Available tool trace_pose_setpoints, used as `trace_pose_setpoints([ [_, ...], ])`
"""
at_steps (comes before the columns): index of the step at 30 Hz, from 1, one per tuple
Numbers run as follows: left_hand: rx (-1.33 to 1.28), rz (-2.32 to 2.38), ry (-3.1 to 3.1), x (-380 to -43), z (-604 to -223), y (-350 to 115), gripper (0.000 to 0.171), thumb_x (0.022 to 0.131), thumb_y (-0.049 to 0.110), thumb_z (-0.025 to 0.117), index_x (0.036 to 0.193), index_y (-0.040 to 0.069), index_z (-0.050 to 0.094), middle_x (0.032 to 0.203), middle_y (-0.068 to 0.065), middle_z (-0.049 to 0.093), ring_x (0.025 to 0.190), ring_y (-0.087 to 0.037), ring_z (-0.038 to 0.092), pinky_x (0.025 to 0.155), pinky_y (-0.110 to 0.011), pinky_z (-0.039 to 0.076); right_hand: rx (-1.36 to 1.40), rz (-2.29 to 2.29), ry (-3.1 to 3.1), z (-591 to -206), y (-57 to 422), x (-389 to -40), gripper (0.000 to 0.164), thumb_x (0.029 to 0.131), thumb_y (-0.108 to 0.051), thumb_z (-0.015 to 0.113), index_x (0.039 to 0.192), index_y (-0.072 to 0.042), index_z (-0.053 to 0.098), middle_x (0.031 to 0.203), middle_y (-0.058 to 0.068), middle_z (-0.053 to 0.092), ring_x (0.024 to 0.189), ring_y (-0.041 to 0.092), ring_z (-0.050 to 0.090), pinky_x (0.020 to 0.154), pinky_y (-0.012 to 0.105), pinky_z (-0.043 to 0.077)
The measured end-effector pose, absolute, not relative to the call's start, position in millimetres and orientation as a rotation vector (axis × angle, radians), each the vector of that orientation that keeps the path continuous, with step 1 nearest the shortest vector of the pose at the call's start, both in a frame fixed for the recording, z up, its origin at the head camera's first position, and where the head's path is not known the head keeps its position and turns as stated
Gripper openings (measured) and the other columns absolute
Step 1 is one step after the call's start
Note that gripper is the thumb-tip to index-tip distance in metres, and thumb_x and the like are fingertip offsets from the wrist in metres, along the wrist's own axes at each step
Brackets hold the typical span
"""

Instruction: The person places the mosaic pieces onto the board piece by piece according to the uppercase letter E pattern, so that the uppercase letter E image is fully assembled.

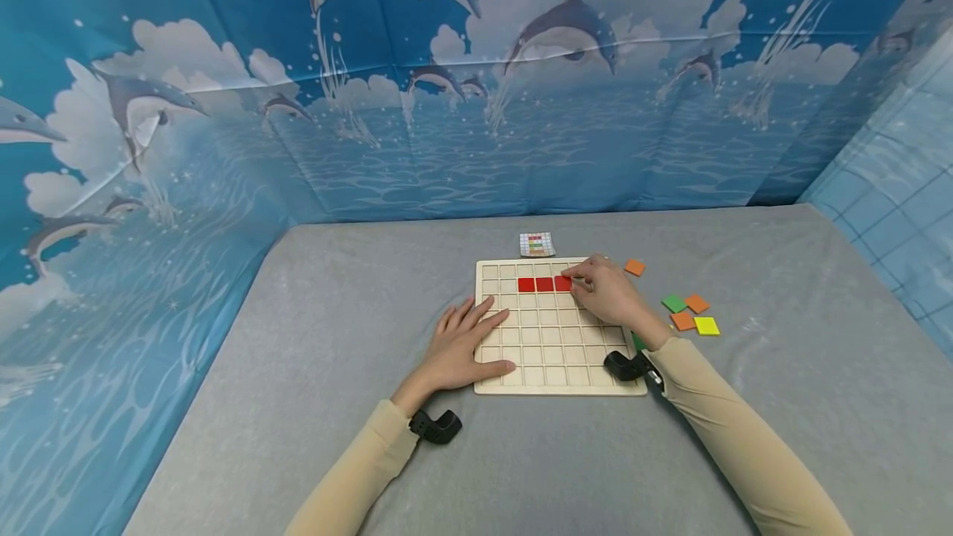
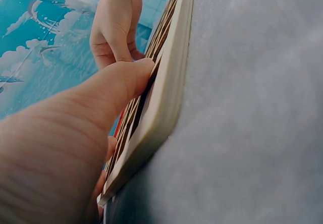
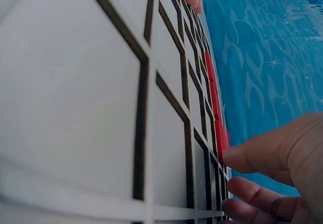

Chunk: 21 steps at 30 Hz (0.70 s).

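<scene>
A pale wooden grid board [image 1: 554,388] lies on the table. Three red square tiles form a row near its far edge, the left one [image 1: 526,284] and middle one [image 1: 545,284] flat in their cells. At the right end of that row, my right hand [image 1: 606,292] pinches the third red tile [image 3: 220,142] between thumb and fingers; its far side is partly covered by the fingertips. My left hand [image 1: 456,351] rests with spread fingers on the board's left side, its thumb [image 2: 136,75] over the near left part.
A small card with a coloured grid pattern [image 1: 536,244] lies beyond the board. To the right are loose tiles: orange [image 1: 634,268], green [image 1: 673,303], yellow [image 1: 706,326] and more orange [image 1: 682,321]. Another green tile [image 1: 638,342] is partly hidden by the right wrist.
</scene>
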<state>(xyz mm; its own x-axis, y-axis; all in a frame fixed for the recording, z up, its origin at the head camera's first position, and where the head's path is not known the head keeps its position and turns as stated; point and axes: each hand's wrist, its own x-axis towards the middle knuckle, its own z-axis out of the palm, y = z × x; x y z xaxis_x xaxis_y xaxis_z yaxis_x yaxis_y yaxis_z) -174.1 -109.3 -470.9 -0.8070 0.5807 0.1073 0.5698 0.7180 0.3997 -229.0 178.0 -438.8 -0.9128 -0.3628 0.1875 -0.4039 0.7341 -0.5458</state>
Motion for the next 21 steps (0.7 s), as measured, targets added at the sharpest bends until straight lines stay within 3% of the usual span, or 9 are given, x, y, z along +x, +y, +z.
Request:
trace_pose_setpoints([
  [15, 0.957, 0.663, 2.880, -174.8, -471.7, -109.8, 0.078, 0.085, 0.062, 0.056, 0.150, 0.026, 0.032, 0.157, -0.001, 0.016, 0.143, -0.027, 0.006, 0.110, -0.052, 0.004, 0.691, 1.036, -2.858, -437.1, 183.9, -219.8, 0.024, 0.092, -0.007, 0.062, 0.112, 0.003, 0.068, 0.103, 0.017, 0.056, 0.080, 0.026, 0.047, 0.065, 0.039, 0.038],
  [21, 0.940, 0.643, 2.873, -174.2, -470.9, -109.7, 0.079, 0.085, 0.063, 0.055, 0.151, 0.028, 0.029, 0.157, 0.001, 0.014, 0.143, -0.026, 0.004, 0.110, -0.050, 0.002, 0.663, 1.193, -2.819, -436.7, 196.9, -210.8, 0.022, 0.093, -0.009, 0.061, 0.112, 0.001, 0.068, 0.105, 0.015, 0.054, 0.091, 0.029, 0.054, 0.072, 0.043, 0.044],
])
